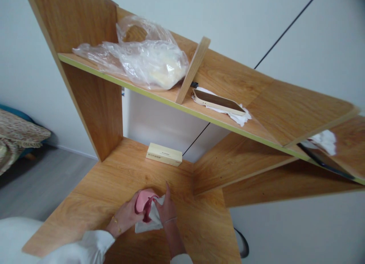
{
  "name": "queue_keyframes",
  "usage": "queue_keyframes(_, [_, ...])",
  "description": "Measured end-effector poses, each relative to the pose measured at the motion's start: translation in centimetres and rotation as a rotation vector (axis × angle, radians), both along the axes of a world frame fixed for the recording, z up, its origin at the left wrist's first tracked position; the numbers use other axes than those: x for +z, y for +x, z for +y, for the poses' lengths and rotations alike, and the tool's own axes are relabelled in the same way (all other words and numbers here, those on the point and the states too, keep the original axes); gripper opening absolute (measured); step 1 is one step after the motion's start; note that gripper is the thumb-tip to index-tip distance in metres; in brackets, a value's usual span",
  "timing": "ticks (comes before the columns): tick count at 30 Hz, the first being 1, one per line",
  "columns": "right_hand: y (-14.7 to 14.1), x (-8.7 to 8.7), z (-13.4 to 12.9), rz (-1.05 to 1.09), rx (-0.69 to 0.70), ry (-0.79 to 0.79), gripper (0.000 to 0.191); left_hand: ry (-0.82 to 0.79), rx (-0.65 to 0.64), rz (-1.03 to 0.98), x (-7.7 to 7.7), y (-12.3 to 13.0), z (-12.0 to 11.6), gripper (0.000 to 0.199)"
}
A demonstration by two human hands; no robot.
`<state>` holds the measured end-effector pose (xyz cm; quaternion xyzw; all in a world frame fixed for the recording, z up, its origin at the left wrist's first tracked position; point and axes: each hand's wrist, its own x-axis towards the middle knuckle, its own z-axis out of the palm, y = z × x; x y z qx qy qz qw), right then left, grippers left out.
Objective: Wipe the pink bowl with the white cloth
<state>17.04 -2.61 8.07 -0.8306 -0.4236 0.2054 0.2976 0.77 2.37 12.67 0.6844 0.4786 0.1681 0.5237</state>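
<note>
My left hand, with a gold bracelet at the wrist, is closed round a pink rounded object. A darker red part shows on the side toward my right hand; I cannot make out its exact kind. My right hand presses a white cloth or tissue against the pink object, thumb on top and index finger stretched forward. The lower end of the white cloth hangs down toward the wooden desktop. Both hands are low over the desk, close together. The fingers hide part of the pink object.
A cream box lies at the desk's back. On the shelf above are a clear plastic bag, a wooden divider, and a wood-topped device on white tissue. A dark flat device rests farther right. Side panels border the desk.
</note>
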Motion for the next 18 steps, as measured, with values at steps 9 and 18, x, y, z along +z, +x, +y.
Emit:
queue_keyframes(9, [-2.1,-1.8,-1.7,0.060,0.171,-0.119,0.080,-0.236,0.393,0.050,-1.9,-3.6,2.3,0.042])
queue_keyframes(18, [-2.1,-0.2,-0.8,0.131,0.051,0.100,0.064,-0.308,0.411,-0.126,-2.4,-2.3,2.2,0.053])
